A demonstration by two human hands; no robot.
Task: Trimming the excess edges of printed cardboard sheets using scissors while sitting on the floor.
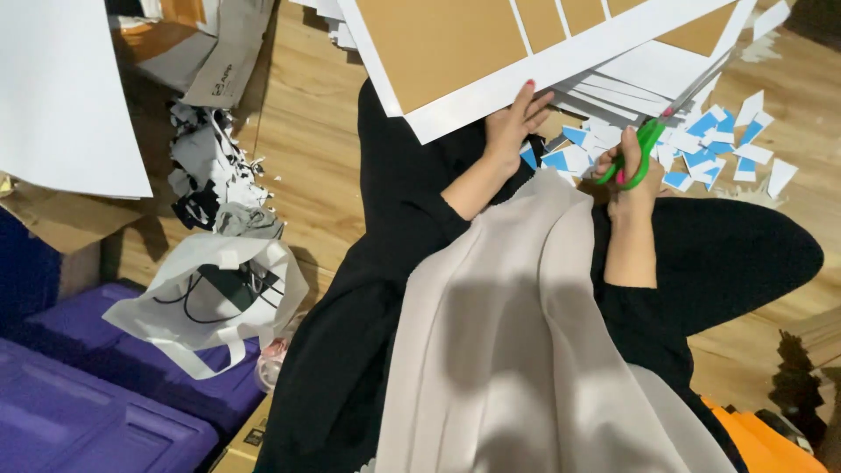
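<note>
My left hand (515, 123) holds the lower edge of a stack of large white sheets printed with tan rectangles (491, 44). My right hand (632, 171) grips green-handled scissors (646, 149), whose blades point up into the right edge of the stack. Both arms wear black sleeves. A pale grey cloth (526, 342) lies over my lap.
Small blue-and-white paper offcuts (718, 144) lie scattered on the wooden floor (298, 149) at the right. A heap of scraps (206, 166) and a white bag (219, 298) sit to the left. Purple plastic crates (79, 394) stand at lower left. A large white sheet (61, 88) leans at upper left.
</note>
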